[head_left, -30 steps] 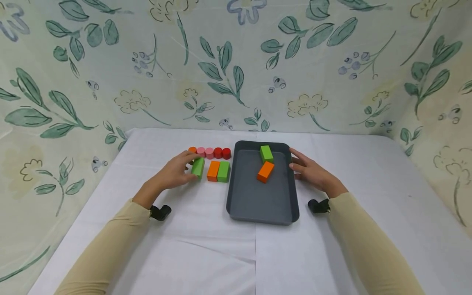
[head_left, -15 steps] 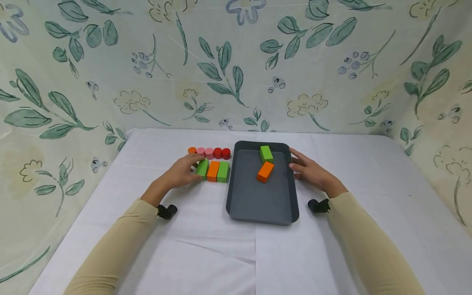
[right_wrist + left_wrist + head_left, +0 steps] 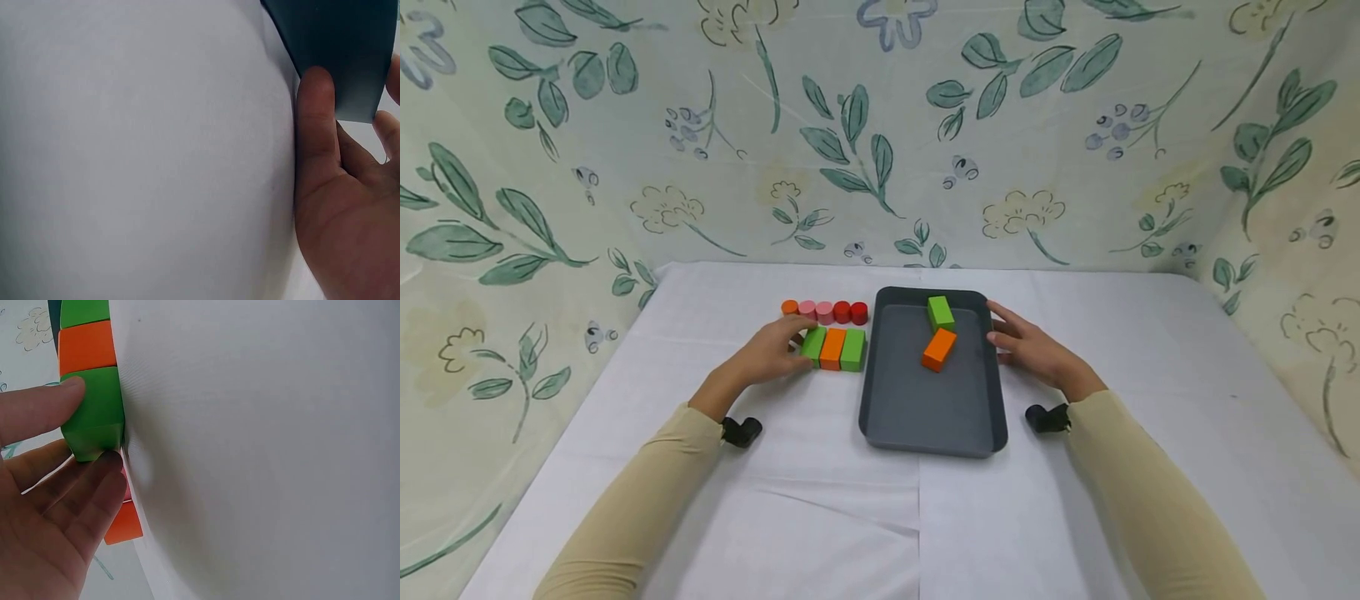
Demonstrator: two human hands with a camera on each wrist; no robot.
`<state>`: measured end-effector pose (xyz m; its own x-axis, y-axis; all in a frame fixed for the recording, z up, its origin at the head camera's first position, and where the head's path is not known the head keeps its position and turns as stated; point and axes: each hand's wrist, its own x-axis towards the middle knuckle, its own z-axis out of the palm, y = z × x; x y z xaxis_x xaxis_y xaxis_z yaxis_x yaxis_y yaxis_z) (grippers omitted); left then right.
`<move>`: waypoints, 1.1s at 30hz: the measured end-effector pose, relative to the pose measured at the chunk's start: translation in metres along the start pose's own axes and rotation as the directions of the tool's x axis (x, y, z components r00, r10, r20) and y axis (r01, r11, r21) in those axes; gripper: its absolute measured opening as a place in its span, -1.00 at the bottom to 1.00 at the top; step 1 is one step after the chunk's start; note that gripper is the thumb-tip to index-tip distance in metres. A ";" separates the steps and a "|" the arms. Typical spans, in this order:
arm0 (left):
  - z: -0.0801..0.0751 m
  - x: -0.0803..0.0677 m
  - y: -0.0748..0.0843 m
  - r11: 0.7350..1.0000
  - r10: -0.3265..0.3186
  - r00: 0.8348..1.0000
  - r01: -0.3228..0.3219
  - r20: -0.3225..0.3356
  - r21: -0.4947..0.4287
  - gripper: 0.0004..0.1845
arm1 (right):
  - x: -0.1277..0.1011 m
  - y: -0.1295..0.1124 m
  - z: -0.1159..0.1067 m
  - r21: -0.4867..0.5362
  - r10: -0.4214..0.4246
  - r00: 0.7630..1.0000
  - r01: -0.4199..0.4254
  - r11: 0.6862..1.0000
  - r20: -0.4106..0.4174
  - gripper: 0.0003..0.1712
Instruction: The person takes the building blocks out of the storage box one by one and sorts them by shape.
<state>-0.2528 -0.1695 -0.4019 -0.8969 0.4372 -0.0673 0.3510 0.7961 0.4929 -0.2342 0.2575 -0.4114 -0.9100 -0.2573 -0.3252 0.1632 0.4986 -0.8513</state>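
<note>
My left hand (image 3: 766, 352) pinches a green block (image 3: 815, 340) between thumb and fingers. It forms the left end of a row on the white cloth, beside an orange block (image 3: 832, 349) and another green block (image 3: 853, 351). In the left wrist view, the thumb lies on the near face of the held green block (image 3: 94, 403), with the fingers around its end. My right hand (image 3: 1036, 352) rests with extended fingers against the right side of a dark grey tray (image 3: 917, 417). The right wrist view shows the thumb touching the outer wall of the tray (image 3: 350, 69).
Inside the tray, a green block (image 3: 941, 314) and an orange block (image 3: 939, 350) lie close together, both angled. Behind the row of blocks stand small cylinders: one orange (image 3: 789, 307), two pink (image 3: 825, 313) and two red (image 3: 859, 313). A floral curtain (image 3: 880, 217) hangs behind the table.
My left hand has moved right, bringing the green block from a gap up against the orange block's left side. The right hand and tray stay in place.
</note>
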 end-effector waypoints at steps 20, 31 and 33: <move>0.000 -0.002 0.001 1.000 0.000 1.000 0.001 0.020 -0.026 -0.33 | 0.002 0.003 0.000 0.005 -0.003 1.000 0.003 1.000 -0.004 -0.14; -0.001 -0.003 0.002 1.000 0.004 1.000 -0.003 0.022 -0.026 -0.32 | 0.001 0.000 0.001 0.009 0.000 1.000 0.000 1.000 -0.009 -0.15; -0.001 -0.005 0.003 1.000 0.025 1.000 -0.025 0.008 0.001 -0.33 | 0.001 0.001 0.000 0.015 -0.002 1.000 0.003 1.000 -0.005 -0.15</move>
<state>-0.2481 -0.1699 -0.3989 -0.8855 0.4605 -0.0618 0.3740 0.7853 0.4934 -0.2348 0.2573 -0.4123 -0.9122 -0.2546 -0.3211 0.1666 0.4856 -0.8582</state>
